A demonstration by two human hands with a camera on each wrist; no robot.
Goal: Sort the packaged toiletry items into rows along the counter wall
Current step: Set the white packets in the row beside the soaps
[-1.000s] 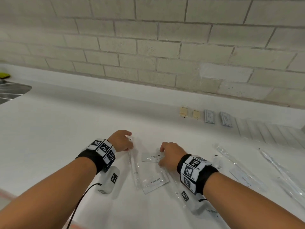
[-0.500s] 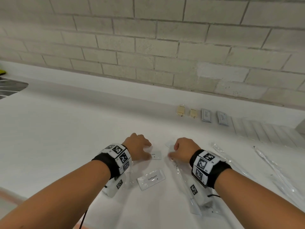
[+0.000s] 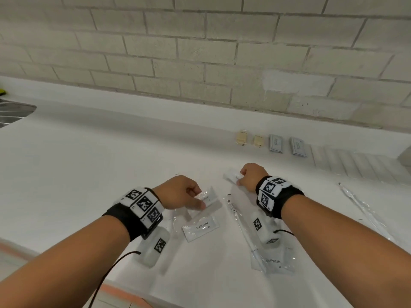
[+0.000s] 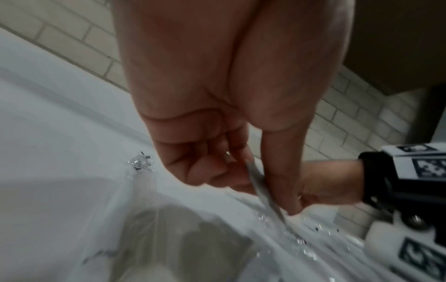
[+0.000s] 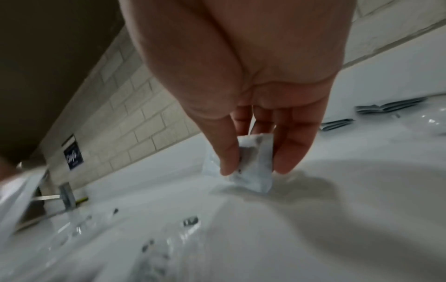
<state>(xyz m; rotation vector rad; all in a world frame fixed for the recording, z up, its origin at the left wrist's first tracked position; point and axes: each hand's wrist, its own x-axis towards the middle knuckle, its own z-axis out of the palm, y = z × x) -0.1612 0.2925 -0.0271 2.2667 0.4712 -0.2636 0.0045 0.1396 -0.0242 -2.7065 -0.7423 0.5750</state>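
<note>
Farthest left, a sink cuts into the white counter at the frame's edge. Next comes the left hand, fingers curled, its thumb and fingers pinching a small white packet just above the counter; the left wrist view shows the packet's thin edge squeezed between thumb and fingertips. Directly below it a flat sachet printed "Toothpaste" lies on the counter. To its right a long clear-wrapped toothbrush lies lengthwise, and a second toothpaste pack rests under the right forearm. Further right, the right hand pinches another small white sachet between thumb and fingers, held just off the surface. Beyond it, near the brick wall, two small cream packets and two grey packets stand in a row, just beside one another. At the far right, more clear-wrapped long items lie on the counter.
</note>
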